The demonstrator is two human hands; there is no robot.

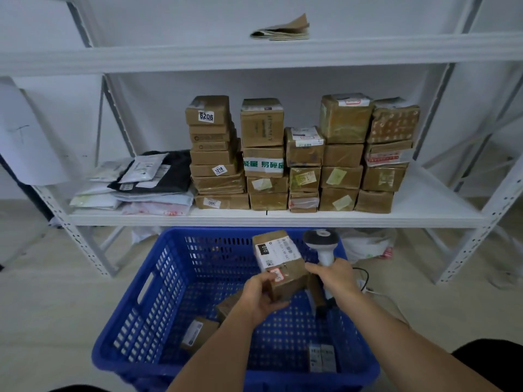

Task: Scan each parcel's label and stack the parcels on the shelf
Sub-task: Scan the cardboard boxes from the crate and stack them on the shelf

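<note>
Both hands are raised over a blue plastic basket that stands on the floor in front of a white metal shelf. By the left hand a small brown cardboard parcel is gripped at its near lower corner, fingers curled round the edge, and is held tilted with its white label facing up. By the right hand the white handle of a barcode scanner is grasped; its dark grey head is seen just beside the parcel's far right corner, above the basket's back rim. A thin cable is seen near the right wrist.

Inside the basket, a few more small parcels are seen: one brown box lies at the lower left, and a flat labelled packet at the near right.

On the middle shelf, brown boxes are stacked in several columns, side by side. To their left, soft mailer bags, white and black, are piled flat. On the upper shelf, a folded brown paper item is laid.
</note>
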